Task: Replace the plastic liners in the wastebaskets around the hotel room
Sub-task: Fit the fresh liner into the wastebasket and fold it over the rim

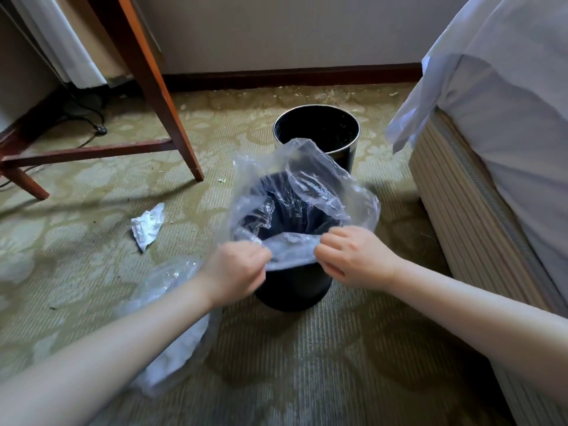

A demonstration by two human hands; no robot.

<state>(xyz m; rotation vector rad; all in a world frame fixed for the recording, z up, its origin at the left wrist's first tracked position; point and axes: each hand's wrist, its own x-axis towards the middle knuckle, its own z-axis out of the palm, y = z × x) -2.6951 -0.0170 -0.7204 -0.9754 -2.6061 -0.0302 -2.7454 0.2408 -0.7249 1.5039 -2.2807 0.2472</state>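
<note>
A black round wastebasket stands on the carpet in front of me with a clear plastic liner pushed into it, its top edge sticking up loosely above the rim. My left hand and my right hand both pinch the near edge of the liner, folded down over the near rim. Behind it stands a second black wastebasket, bare inside, with no liner. Another crumpled clear plastic bag lies on the floor under my left forearm.
A wooden table's legs and crossbar stand at the left, with cables behind them. A bed with a white sheet fills the right side. A crumpled white paper lies on the patterned green carpet.
</note>
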